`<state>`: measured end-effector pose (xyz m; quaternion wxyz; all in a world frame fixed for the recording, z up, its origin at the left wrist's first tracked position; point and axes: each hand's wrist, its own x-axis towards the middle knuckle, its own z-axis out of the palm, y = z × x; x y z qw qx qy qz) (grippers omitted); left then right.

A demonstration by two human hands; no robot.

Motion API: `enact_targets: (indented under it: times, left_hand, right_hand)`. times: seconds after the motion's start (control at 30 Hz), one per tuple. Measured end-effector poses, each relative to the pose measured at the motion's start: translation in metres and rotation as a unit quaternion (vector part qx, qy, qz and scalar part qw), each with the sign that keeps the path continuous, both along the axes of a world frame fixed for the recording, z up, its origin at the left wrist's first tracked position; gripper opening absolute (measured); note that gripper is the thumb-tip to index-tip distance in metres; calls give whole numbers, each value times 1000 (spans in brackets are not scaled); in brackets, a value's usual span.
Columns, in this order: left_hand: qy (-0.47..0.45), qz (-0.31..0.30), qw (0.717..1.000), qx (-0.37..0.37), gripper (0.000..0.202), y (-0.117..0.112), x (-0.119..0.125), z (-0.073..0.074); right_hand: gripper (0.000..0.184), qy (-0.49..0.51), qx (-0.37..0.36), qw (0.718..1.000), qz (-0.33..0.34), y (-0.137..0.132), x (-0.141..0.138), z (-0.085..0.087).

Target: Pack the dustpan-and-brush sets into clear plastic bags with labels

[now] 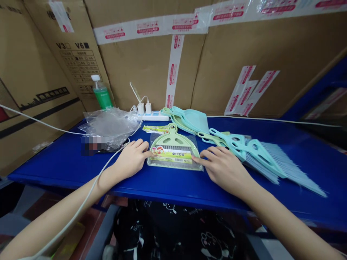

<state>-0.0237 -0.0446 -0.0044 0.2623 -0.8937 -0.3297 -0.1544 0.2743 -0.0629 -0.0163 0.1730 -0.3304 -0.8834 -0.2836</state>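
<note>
A pale green dustpan lies flat on the blue table in a clear plastic bag, with a grey-bristled brush inside it. Across its front sits a yellow-and-white label card with a mushroom picture. The fingertip of my left hand touches the left end of the label; its other fingers are loosely bent on the table. From the other side, my right hand has a finger stretched onto the label's right end, its other fingers spread. Neither hand grips the package.
Loose dustpans and brushes lie to the right and behind. Clear plastic bags cover part of a dark object at left, near a green bottle. A power strip and white cable are present; cardboard stands behind.
</note>
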Motion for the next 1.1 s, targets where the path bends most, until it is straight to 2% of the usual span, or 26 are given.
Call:
enact_targets:
  times: [0.37, 0.57, 0.83, 1.0, 1.1]
  left_hand:
    - [-35, -39, 999, 2, 33, -5, -4, 0]
    - [-55, -63, 996, 20, 32, -7, -1, 2]
    - [-26, -93, 994, -56, 34, -11, 3, -3]
    - [19, -90, 988, -127, 50, -12, 10, -2]
    - [32, -90, 984, -152, 53, -11, 12, -1]
  right_hand:
    - [42, 121, -100, 988, 0, 3, 7, 0]
    - [38, 150, -68, 986, 35, 2, 3, 2]
    - [35, 114, -13, 989, 98, -7, -9, 3]
    - [37, 47, -98, 988, 108, -8, -25, 1]
    - [41, 28, -136, 985, 99, -5, -29, 2]
